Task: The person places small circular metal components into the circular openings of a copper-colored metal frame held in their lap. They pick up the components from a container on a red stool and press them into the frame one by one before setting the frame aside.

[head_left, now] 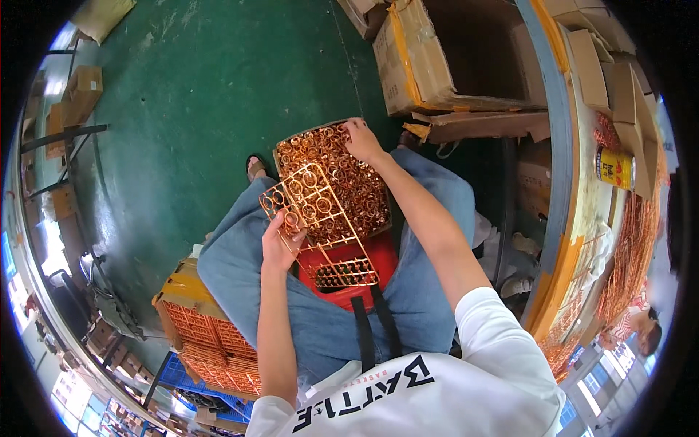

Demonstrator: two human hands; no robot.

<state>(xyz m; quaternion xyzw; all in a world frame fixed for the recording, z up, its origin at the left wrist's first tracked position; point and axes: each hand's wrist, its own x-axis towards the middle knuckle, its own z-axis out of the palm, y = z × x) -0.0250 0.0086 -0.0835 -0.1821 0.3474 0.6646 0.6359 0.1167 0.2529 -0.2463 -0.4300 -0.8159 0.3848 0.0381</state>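
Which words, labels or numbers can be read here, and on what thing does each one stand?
White shirt: large black lettering, smaller reddish print; not copied here.
Yellow can: dark printing; not copied here.
Open carton: faint side marks, too blurred to read.

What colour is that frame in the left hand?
The frame is shiny copper, shown in the head view.

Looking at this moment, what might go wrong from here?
The left grip holds the frame near one side, so it might tilt or slip. The box looks full of loose rings; the right grip, at its far edge, could knock some onto the floor.
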